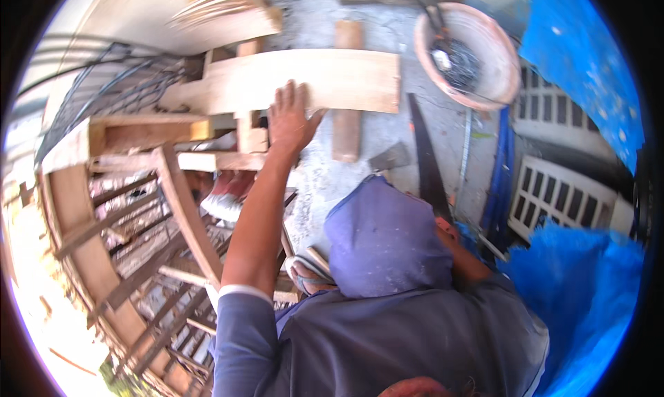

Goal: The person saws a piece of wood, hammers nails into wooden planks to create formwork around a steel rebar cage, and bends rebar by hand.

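Note:
My left hand lies flat on a wide pale wooden board, fingers spread toward the far side. The board rests across a brown wood block and other timber at its left. On my right, beside my bent knee, my right hand is closed on the reddish handle of a handsaw, partly hidden by the knee. The saw's dark blade points away from me, its tip just off the board's right end. A flat grey metal blade lies between knee and board; its handle is hidden.
A round pinkish basin holding nails and a black-handled tool stands at the far right. Blue tarpaulin and pale slatted crates line the right side. A wooden frame and black metal rods crowd the left.

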Demonstrator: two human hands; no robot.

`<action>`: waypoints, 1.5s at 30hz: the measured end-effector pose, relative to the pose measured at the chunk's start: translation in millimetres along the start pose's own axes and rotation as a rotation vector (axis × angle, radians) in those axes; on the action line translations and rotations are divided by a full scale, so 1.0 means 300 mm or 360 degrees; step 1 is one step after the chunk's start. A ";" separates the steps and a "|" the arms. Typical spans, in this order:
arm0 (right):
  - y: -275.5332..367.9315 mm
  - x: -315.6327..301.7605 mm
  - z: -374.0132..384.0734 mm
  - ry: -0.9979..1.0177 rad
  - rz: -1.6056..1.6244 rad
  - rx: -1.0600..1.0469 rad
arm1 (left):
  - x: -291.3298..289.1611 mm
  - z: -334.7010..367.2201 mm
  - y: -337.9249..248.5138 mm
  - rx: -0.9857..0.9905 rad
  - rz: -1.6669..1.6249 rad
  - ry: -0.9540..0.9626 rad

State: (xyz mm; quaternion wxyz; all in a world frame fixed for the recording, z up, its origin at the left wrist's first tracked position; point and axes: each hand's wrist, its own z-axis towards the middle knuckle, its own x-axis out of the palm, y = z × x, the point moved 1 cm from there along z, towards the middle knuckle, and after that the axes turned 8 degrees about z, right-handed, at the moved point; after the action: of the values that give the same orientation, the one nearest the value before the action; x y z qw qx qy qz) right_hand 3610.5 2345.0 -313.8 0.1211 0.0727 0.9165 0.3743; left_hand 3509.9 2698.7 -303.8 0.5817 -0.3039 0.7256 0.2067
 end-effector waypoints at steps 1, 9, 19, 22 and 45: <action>0.008 0.001 -0.013 -0.0002 0.0106 0.0013 | 0.001 0.016 0.025 0.0007 -0.0041 -0.0036; 0.082 0.007 -0.017 -0.0218 0.0506 -0.0124 | -0.101 0.116 0.123 -0.0297 0.0060 0.0294; 0.180 -0.176 0.071 -0.0552 0.1286 -0.0002 | -0.084 0.201 0.164 -0.0200 0.0109 0.0332; 0.209 -0.180 0.090 -0.0592 0.1260 0.0025 | -0.066 0.178 0.187 -0.0190 0.0147 0.0239; 0.313 -0.134 0.159 -0.0467 0.1279 -0.0048 | -0.087 0.164 0.180 -0.0202 0.0172 0.0182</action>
State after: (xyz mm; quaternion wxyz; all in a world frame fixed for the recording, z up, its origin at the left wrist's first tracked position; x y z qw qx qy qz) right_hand 3666.4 2434.4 -274.0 0.0957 0.4747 0.7828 0.3909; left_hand 3512.1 2775.6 -293.2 0.5068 -0.3118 0.7585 0.2657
